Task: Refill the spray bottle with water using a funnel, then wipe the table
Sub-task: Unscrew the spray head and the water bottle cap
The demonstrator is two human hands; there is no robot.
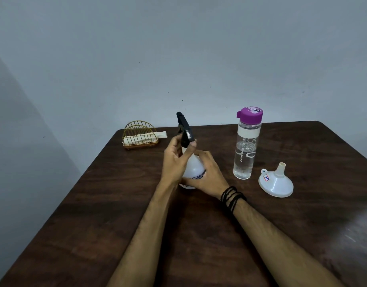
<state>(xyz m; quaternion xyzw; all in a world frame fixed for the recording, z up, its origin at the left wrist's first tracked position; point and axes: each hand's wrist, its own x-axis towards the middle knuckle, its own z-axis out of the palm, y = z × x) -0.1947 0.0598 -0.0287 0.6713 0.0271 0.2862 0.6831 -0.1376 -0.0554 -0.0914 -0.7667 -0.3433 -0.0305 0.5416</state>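
Now both hands, left hand (174, 162) and right hand (205, 172), grip spray bottle (194, 168)

head | 1 view | forward-down | near table (199, 255)

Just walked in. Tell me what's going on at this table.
A person holds a white spray bottle upright on the wooden table. The left hand grips its black trigger head; the right hand wraps the body. The white funnel lies upside down beside a purple-capped water bottle, untouched.
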